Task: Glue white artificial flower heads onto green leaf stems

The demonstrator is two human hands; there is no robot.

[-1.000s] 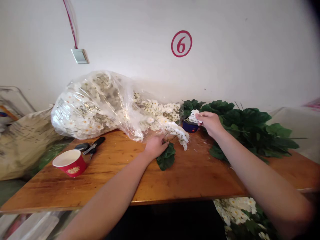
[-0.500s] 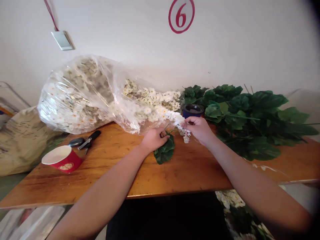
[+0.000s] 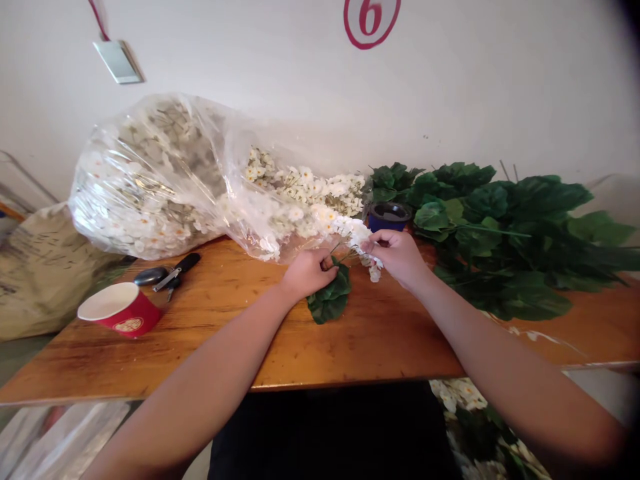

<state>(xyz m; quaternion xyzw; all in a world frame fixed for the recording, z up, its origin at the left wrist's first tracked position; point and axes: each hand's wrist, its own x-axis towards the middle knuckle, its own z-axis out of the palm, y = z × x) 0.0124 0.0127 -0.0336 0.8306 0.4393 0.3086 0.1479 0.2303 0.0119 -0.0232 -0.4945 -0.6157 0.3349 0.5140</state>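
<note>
My left hand [image 3: 311, 271] is closed on the stem end of a green leaf cluster [image 3: 330, 300], which hangs below the fingers over the wooden table. Thin stems run from there toward the white flowers. Just to the right, my right hand [image 3: 397, 255] pinches a spray of white flowers [image 3: 356, 233]. Its blossoms spread left and below the fingertips, and some overlap the flowers behind. A clear plastic bag [image 3: 150, 180] full of white flowers lies at the back left, with more white flowers [image 3: 305, 188] at its open end.
A red paper cup [image 3: 131, 319] stands on the left of the wooden table [image 3: 210, 347], near a black-handled tool [image 3: 175, 273] and a dark oval object [image 3: 151, 275]. Behind my right hand is a dark blue round container [image 3: 387, 217]. Many green leaves [image 3: 500, 233] cover the back right.
The view has tilted slightly, so the scene sits a little higher. Both hands keep their holds on the leaf cluster and the white flowers, with hardly any movement.
</note>
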